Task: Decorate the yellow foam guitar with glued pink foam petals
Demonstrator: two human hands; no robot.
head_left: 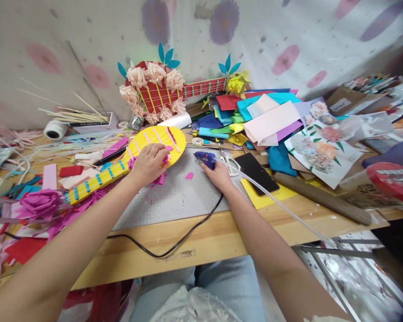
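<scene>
A yellow toy guitar point(151, 139) with pink strips and blue bands lies slanted on the grey cutting mat point(174, 203). My left hand point(150, 164) lies over the lower edge of its body, with curled fingers pressed on pink crepe paper point(159, 180) there. How much of that paper is under the fingers is hidden. In my right hand point(219, 173) is a blue glue gun point(206, 158), its nozzle pointing left towards the guitar. A long clear glue stick point(282, 208) sticks out of its back. One pink scrap point(189, 175) lies between the hands.
Behind stands a red guitar point(201, 88) trimmed with peach paper flowers. White-handled scissors point(232, 166), a black phone point(257, 174) and a wooden stick point(322, 197) are to the right. A black cord point(174, 248) loops over the table's front edge. Paper scraps and a magenta paper rose point(42, 203) crowd the left.
</scene>
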